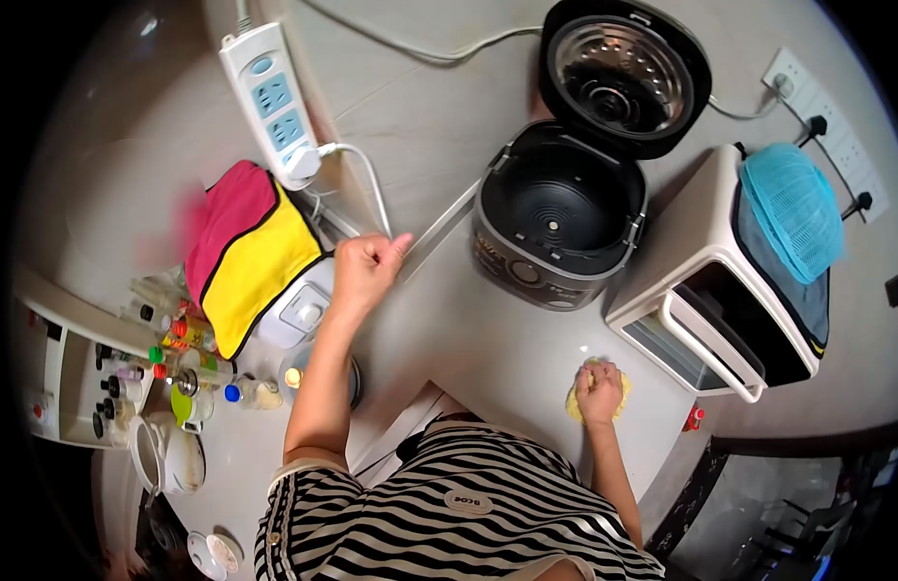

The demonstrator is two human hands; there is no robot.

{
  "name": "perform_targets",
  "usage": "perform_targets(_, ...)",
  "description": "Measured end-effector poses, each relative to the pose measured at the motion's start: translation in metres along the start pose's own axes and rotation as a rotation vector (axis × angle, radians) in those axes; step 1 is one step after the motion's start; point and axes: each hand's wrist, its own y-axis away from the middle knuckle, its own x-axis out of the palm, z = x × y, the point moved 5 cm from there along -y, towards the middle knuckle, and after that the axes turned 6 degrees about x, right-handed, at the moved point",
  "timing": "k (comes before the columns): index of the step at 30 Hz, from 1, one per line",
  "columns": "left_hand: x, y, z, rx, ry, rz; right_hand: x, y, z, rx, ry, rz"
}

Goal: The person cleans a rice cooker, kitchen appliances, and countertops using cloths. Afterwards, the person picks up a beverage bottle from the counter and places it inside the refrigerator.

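Note:
My right hand (pixel 599 389) presses a crumpled yellow cloth (pixel 618 399) against the pale countertop (pixel 449 339), with its fingers closed over it. My left hand (pixel 365 273) is curled into a fist with the thumb sticking out, and nothing shows in it. It is nearest to a pink and yellow cover (pixel 260 254) draped over a white appliance (pixel 302 308). Between and beyond my hands stands a dark rice cooker (pixel 555 208). Its lid (pixel 623 73) is raised and no inner pot sits inside.
A white countertop oven (pixel 705 290) stands right of the cooker, its door partly lowered, a blue mesh basket (pixel 792 211) on top. A power strip (pixel 273 107) with cords lies at upper left. Several bottles (pixel 197 363) and a white pot (pixel 166 455) crowd the left side.

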Motion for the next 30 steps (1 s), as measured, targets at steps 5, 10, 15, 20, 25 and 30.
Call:
perform_targets(5, 0.071, -0.016, -0.02, 0.173, 0.082, 0.161, -0.002, -0.001, 0.002, 0.019, -0.008, 0.001)
perform_targets(10, 0.162, -0.08, -0.042, 0.489, 0.087, 0.298, 0.001, -0.002, -0.003, 0.019, 0.014, -0.018)
perform_targets(15, 0.308, -0.115, 0.021, 0.253, -0.503, 1.189, -0.003, -0.007, 0.001, 0.044, -0.008, -0.031)
perform_targets(20, 0.359, -0.114, 0.037, 0.299, -0.597, 1.281, -0.003, -0.01, 0.0, 0.075, -0.015, -0.068)
perform_targets(25, 0.385, -0.095, 0.055, 0.294, -0.66, 1.272, 0.0, -0.007, -0.004, 0.092, 0.021, -0.034)
perform_targets(30, 0.371, -0.103, 0.039, 0.287, -0.524, 1.358, 0.01, -0.003, -0.015, 0.1, 0.058, -0.01)
